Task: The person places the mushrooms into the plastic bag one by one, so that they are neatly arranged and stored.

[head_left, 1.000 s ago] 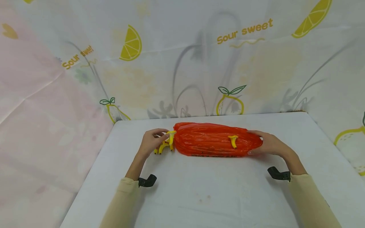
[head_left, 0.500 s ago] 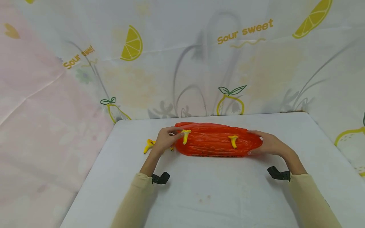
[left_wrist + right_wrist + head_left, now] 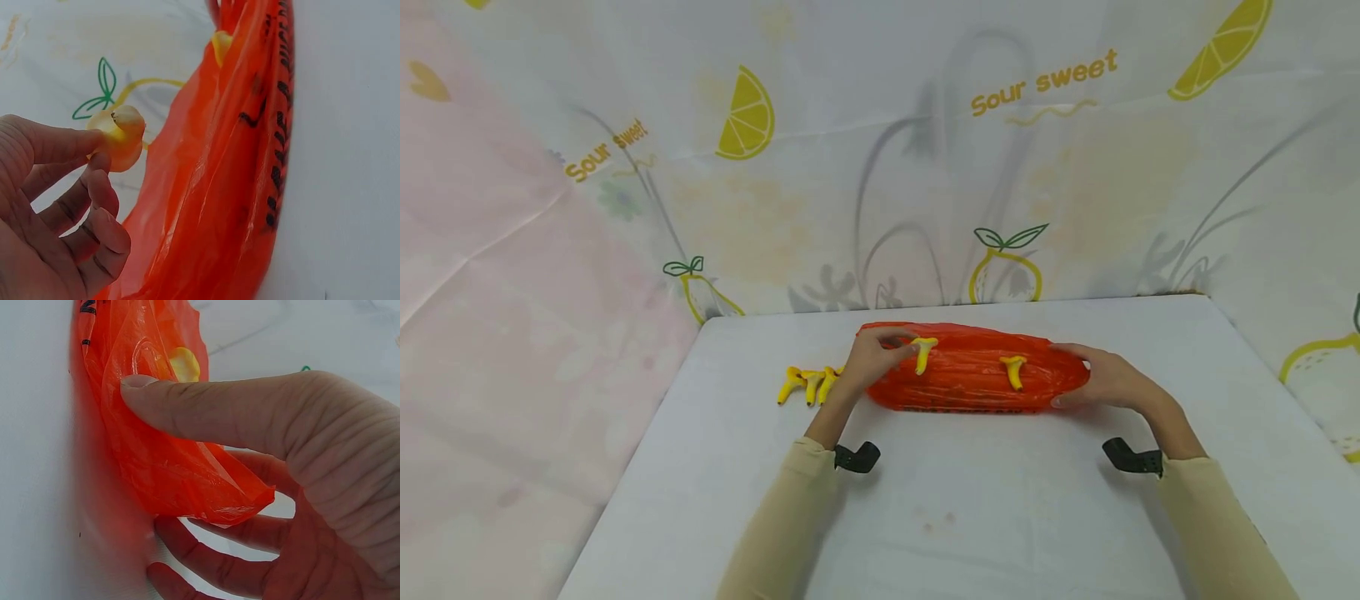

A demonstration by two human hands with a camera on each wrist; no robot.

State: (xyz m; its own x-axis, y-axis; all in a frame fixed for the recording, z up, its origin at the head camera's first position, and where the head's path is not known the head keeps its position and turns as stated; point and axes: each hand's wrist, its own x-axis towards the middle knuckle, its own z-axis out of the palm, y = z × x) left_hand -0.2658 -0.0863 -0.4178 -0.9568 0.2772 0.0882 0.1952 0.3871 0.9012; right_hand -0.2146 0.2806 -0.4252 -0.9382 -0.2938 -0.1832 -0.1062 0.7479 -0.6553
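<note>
Between thumb and fingertips my left hand (image 3: 880, 358) pinches a yellow trumpet-shaped mushroom (image 3: 924, 354), held over the left part of a red plastic bag (image 3: 962, 392). In the left wrist view the mushroom (image 3: 122, 140) shows its stem end towards the camera. A second yellow mushroom (image 3: 1014, 372) lies on the bag's right part. My right hand (image 3: 1108, 382) grips the bag's right end; in the right wrist view the thumb presses on the red plastic (image 3: 169, 469) and the other fingers lie around and behind it.
Several more yellow mushrooms (image 3: 811, 383) lie in a row left of the bag, partly hidden by the left hand. The white table (image 3: 970, 500) has its back edge against a printed cloth backdrop (image 3: 865, 167).
My left hand has carried its mushroom rightwards from the bag's left end to above the bag, uncovering the row of mushrooms behind it. The right hand stays in place.
</note>
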